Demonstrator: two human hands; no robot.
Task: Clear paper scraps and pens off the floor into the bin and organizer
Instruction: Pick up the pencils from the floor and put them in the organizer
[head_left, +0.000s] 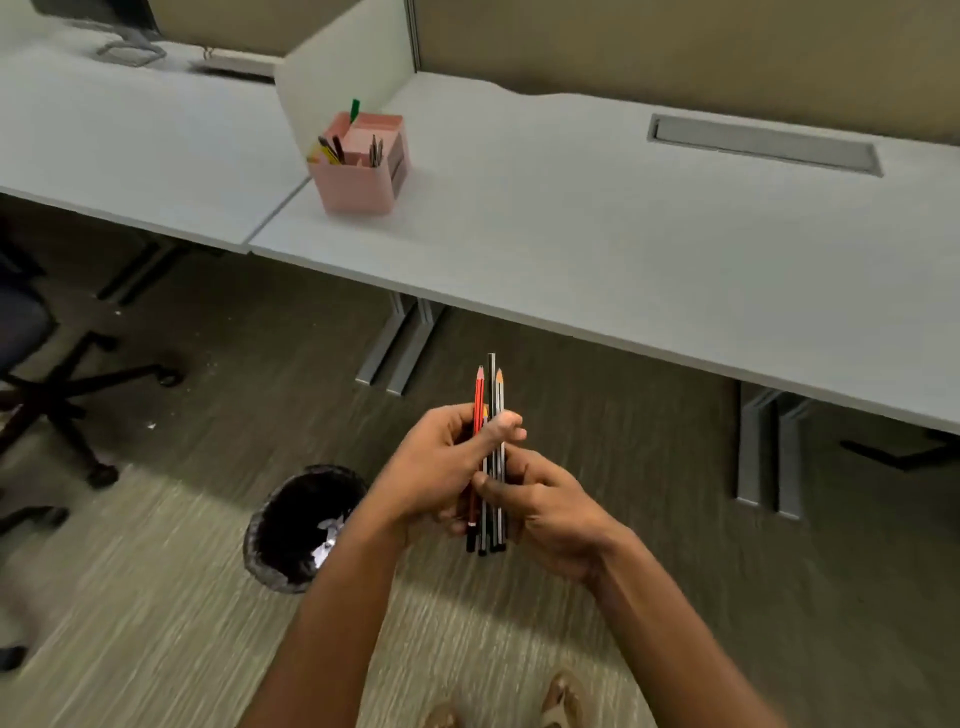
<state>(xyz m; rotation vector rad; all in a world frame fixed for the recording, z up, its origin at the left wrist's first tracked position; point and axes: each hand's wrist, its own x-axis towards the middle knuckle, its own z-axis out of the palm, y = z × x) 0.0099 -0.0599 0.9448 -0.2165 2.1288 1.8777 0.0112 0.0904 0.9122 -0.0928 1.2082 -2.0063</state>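
Head view | centre frame: left hand (441, 462) and right hand (545, 506), fingers closed round one bundle of four pencils (491, 457) | one bin (260, 540) lower left, paper inside | one pink organizer (358, 187) on counter (597, 249), upper centre

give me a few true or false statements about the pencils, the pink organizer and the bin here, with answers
1. Both hands hold the bundle of pencils: the left hand and the right hand. True.
2. The pink organizer sits on the floor. False: it stands on the desk.
3. The bin has white paper scraps in it. True.
4. The organizer is empty. False: pens and pencils stick out of it.
5. The bin is on the desk. False: it stands on the floor.
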